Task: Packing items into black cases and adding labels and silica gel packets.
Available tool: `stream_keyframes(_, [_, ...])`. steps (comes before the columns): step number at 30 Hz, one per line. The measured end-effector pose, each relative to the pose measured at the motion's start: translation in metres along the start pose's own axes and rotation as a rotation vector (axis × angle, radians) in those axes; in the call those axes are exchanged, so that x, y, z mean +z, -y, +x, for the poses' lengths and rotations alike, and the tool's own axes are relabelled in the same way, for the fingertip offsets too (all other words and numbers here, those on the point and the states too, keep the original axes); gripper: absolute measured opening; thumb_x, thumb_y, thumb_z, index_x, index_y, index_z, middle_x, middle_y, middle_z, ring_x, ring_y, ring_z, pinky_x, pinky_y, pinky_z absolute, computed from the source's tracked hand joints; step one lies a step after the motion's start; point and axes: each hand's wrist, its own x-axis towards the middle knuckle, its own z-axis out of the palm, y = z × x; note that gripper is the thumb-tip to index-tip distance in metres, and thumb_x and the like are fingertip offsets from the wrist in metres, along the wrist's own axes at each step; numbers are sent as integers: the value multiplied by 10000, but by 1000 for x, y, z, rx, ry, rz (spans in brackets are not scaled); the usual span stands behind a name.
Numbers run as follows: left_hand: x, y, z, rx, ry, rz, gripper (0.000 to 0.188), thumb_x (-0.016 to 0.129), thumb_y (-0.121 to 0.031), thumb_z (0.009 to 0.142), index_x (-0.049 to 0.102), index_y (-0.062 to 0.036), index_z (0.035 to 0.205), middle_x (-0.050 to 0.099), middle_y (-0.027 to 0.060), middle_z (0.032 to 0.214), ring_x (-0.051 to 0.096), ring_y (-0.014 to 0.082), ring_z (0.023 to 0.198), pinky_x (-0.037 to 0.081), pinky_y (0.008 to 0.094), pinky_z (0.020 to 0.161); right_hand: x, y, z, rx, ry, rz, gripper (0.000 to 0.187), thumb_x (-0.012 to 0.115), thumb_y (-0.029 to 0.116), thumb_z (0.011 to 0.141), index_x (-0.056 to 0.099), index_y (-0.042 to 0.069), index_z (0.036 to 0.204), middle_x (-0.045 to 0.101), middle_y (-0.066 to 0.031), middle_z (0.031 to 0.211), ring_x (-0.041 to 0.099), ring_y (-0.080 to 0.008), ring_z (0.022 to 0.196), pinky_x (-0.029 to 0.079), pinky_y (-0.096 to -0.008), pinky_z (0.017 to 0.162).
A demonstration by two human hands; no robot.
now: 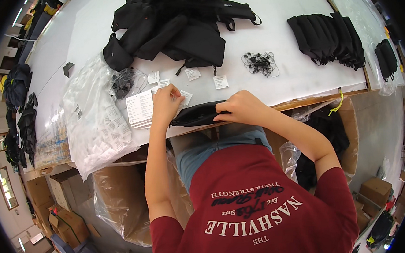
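My right hand [241,108] grips the rim of a small black fabric pouch [194,114] lying at the table's near edge, its mouth parted. At the pouch's left end, my left hand [165,103] is closed, fingertips pinched at a tilted white paper label [186,98]. Partly hidden by my left forearm is a stack of white printed sheets [140,109]. More small white labels [220,82] lie just beyond the hands. A tangle of black cords [123,83] rests behind the stack, and a second cord bundle [260,64] lies farther right.
A heap of black fabric bags [172,27] covers the table's far middle. Black pouches [326,40] lie in a row at right. A clear plastic bag of white labels [94,124] hangs over the left front edge. Plastic-lined cartons [123,202] stand under the table.
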Motion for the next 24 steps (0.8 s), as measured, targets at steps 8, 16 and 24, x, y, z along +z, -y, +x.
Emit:
stream_keyframes(8, [7, -7, -8, 132, -176, 90, 280, 767, -188, 690, 590, -8, 811, 600, 97, 796, 557, 269, 810, 419, 364, 747, 1, -4, 1, -49, -63, -22, 294, 681, 360, 801, 551, 115, 705, 490, -69, 486, 535, -263, 468, 399, -357, 458])
stream_keyframes(16, [-23, -60, -32, 200, -354, -259, 125, 701, -83, 751, 611, -36, 825, 524, 66, 760, 513, 233, 759, 391, 332, 700, 1, -5, 4, -31, -88, 22, 285, 689, 349, 797, 553, 113, 711, 482, -70, 478, 527, -264, 457, 397, -354, 453])
stream_keyframes(24, [-14, -65, -69, 161, -213, -118, 278, 754, -211, 741, 650, -99, 974, 505, 93, 992, 485, 270, 926, 387, 366, 827, -2, -6, 7, -18, -109, 60, 282, 699, 341, 791, 558, 110, 709, 486, -67, 477, 523, -262, 450, 395, -347, 447])
